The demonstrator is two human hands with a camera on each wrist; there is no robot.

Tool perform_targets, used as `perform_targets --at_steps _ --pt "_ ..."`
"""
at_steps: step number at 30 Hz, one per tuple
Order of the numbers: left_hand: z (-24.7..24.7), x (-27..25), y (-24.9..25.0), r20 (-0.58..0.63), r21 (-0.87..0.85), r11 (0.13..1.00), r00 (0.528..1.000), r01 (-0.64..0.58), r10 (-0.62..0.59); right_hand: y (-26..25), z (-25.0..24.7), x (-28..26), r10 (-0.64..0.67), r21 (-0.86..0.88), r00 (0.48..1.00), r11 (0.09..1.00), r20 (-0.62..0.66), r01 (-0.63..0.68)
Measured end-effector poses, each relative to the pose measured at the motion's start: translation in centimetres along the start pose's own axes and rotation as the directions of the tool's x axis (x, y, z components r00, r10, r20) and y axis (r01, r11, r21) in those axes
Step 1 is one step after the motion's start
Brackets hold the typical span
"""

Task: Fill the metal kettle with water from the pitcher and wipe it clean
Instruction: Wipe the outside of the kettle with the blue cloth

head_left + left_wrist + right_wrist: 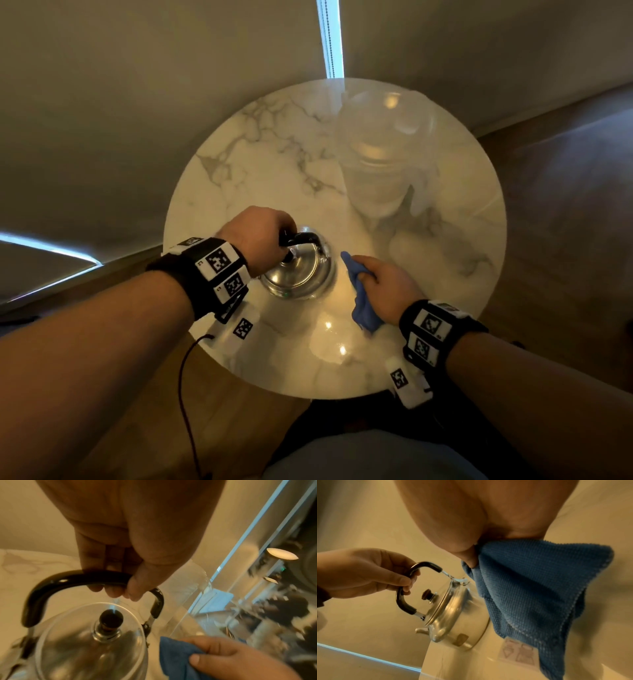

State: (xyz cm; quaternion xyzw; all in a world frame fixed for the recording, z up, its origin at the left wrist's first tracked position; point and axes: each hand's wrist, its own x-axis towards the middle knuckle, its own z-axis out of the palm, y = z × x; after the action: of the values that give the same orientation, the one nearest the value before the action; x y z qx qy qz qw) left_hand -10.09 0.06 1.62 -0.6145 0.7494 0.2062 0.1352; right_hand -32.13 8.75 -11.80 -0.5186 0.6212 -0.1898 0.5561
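Note:
A shiny metal kettle (298, 274) with its lid on stands on the round marble table (260, 154), near the front. My left hand (260, 236) grips its black arched handle (72, 578) from above; the black lid knob (111, 618) sits just below my fingers. My right hand (383, 287) holds a blue cloth (363, 301) bunched in its fingers, just to the right of the kettle; the cloth (536, 595) hangs down beside the kettle body (457, 622), and I cannot tell if they touch. A clear pitcher (380, 150) stands at the back right of the table.
The table is small and stands in a corner between two walls, with wooden floor around it. A thin dark cable (186, 394) hangs from my left wrist past the table's front left edge. My lap is below the table's near edge.

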Motion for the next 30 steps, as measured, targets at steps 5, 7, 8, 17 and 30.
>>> perform_targets --at_steps 5,7,8,17,30 --pt "-0.5 -0.2 -0.2 0.139 0.181 0.973 0.983 -0.141 0.116 -0.3 -1.2 -2.1 0.0 0.174 1.0 0.985 0.017 -0.003" --pt "-0.6 -0.1 -0.5 0.206 0.235 0.948 0.964 -0.214 0.167 0.2 -1.4 -2.4 -0.01 0.212 1.0 0.977 0.013 0.007" --pt "-0.7 -0.1 -0.7 0.237 0.257 0.932 0.952 -0.256 0.196 0.5 -1.3 -2.4 -0.01 0.23 1.0 0.973 0.009 0.008" --pt "-0.7 -0.5 -0.7 0.413 0.309 0.713 0.764 -0.629 0.496 0.7 0.8 -3.1 -0.127 0.058 0.992 0.99 -0.025 0.129" --pt "4.7 -4.3 -3.6 -0.284 -0.176 0.869 0.869 -0.462 0.405 1.3 5.1 -2.5 -0.152 0.014 0.97 0.987 -0.191 0.158"
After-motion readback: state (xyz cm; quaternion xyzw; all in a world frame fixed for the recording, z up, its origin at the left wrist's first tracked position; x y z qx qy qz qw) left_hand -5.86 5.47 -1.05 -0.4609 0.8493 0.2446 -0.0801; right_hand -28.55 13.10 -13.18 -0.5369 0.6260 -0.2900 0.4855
